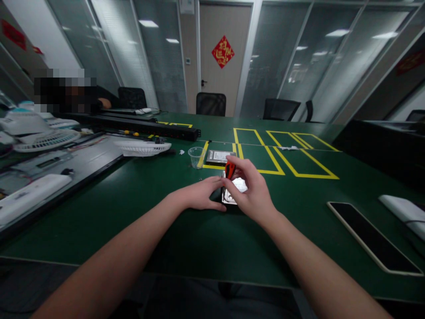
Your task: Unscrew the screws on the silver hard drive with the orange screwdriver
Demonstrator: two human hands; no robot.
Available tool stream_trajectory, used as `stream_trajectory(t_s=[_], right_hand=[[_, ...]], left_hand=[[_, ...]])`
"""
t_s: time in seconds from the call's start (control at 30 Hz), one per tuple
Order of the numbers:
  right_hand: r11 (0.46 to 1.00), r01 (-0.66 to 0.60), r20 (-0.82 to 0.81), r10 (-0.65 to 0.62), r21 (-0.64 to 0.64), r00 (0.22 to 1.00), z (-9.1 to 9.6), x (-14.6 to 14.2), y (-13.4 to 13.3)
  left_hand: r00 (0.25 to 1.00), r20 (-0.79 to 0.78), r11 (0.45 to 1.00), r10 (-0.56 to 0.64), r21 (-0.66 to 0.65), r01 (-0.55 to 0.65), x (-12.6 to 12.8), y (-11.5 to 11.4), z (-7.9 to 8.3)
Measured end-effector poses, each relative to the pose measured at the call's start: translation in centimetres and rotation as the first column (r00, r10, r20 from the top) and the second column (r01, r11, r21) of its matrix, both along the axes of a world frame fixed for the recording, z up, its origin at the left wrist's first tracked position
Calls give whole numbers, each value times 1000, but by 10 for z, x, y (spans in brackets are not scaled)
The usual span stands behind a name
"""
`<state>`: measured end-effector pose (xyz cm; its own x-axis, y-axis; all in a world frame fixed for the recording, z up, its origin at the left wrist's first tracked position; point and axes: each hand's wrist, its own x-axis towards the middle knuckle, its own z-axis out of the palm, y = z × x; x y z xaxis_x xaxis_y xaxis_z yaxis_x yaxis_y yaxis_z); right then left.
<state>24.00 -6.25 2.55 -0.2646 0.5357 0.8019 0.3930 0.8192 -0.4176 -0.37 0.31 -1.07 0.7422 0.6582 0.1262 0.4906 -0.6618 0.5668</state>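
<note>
Both bare forearms reach forward from the lower corners and converge near the middle. The left arm (126, 252) runs up and to the right, its wrist straight. The left hand (199, 195) lies low, palm down, fingers stretched loosely toward the right hand, thumb tucked beneath. The right arm (308, 261) angles up and to the left. The right hand (250, 195) is raised a little higher, wrist bent, thumb and 2 fingers pinched together at the top, the other fingers curled. The 2 hands nearly touch.

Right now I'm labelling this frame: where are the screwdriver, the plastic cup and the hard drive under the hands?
screwdriver (229, 169), head view, on its red handle.
plastic cup (195, 157), head view, on its clear wall.
hard drive (239, 185), head view, on its shiny top.
</note>
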Motion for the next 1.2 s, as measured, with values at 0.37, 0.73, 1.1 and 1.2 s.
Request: stream_trajectory(t_s=[0.37, 0.73, 1.1, 1.2], right_hand=[[994, -74, -55, 69, -82, 996, -6, -2, -1], [1000, -23, -13, 23, 9, 1000, -1, 1, 1], [999, -18, -29, 17, -32, 999, -2, -1, -1], [998, -29, -42, 27, -56, 999, -4, -2, -1]], left_hand=[[999, 10, 999, -31, -11, 31, -1, 2, 0], [1000, 22, 1000, -8, -6, 8, -1, 2, -2], [1000, 11, 1000, -11, -12, 11, 0, -1, 3], [1000, 8, 1000, -29, -1, 29, 0, -1, 4]])
